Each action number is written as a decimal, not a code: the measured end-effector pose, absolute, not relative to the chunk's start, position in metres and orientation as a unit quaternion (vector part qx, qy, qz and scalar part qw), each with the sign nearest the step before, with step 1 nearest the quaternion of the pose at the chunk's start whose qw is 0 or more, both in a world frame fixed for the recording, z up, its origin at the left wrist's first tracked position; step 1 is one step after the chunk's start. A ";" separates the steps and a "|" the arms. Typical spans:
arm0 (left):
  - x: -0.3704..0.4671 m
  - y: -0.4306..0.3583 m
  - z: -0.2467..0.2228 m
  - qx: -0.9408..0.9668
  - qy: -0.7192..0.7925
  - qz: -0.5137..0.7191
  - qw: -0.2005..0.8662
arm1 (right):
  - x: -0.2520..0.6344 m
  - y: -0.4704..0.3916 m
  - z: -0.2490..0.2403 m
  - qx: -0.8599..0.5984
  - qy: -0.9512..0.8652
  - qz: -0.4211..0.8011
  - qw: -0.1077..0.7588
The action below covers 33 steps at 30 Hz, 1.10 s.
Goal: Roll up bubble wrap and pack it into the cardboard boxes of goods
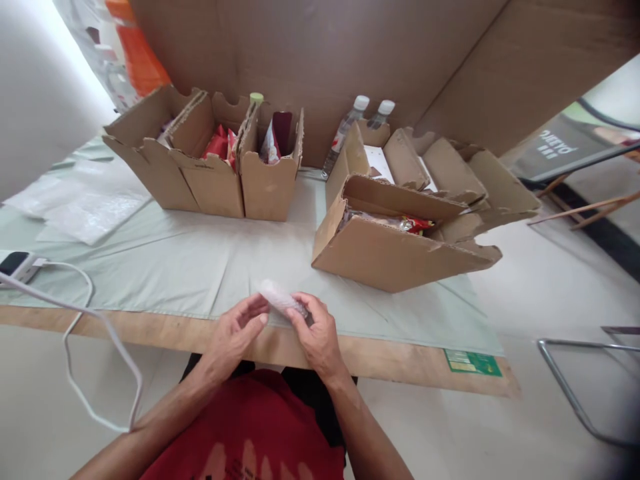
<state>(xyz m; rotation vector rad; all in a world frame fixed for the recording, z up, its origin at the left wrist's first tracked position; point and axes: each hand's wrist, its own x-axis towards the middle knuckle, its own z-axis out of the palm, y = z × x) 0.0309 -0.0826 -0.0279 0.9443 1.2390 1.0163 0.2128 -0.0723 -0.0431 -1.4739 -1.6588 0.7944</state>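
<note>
Wrapped bundle: a translucent roll (277,297), probably bubble wrap, and the centre of the clock for all entries below; it is held just above the near edge of the surface (193,267), presumably for a close view.
Right hand: at 4 o'clock (321,339), closed on the roll's near end between thumb and fingers; this one-ended grip seems to leave the far end free.
Left hand: at 8 o'clock (233,337), half open, thumb apart from fingers, beside the roll; whether the fingertips touch it cannot be told. The pose suggests support or readiness to turn it.
Upright cartons: three in a row at 11 o'clock (213,190), side by side, open tops upward, likely for easy reach; red packets (218,143) stand in the middle one.
Front carton: at 2 o'clock (395,257), set at a slant, its opening exposing packets (419,225).
Rear cartons: behind it, between 1 and 2 o'clock (453,167), grouped closely, perhaps to keep their contents apart.
Bottles: two, white-capped, at 1 o'clock (341,139), upright between cartons and cardboard panel (300,60), which may serve as a backstop.
Plastic sheets: at 10 o'clock (100,207), lying flat, apparently kept beside the working area.
Cable: white, at 9 o'clock (91,287), running from a device (17,267) over the near edge.
</note>
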 end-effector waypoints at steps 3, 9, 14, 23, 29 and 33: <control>0.045 -0.085 -0.020 0.375 0.493 0.461 0.635 | 0.211 -0.087 -0.040 -0.560 -0.615 0.394 0.391; 0.049 -0.082 -0.003 0.549 0.478 0.377 0.573 | 0.241 -0.095 -0.022 -0.501 -0.570 0.496 0.422; 0.058 -0.079 0.008 0.684 0.439 0.322 0.485 | 0.268 -0.093 0.006 -0.504 -0.567 0.524 0.388; 0.118 -0.009 0.058 0.795 0.393 0.453 0.089 | 0.348 -0.099 0.085 -0.561 -0.639 0.304 0.429; 0.149 0.022 0.058 0.815 0.370 0.439 0.079 | 0.413 -0.060 0.139 -0.609 -0.573 0.032 0.547; 0.150 0.017 0.048 0.809 0.356 0.454 0.108 | 0.433 -0.022 0.167 -0.634 -0.686 0.001 0.358</control>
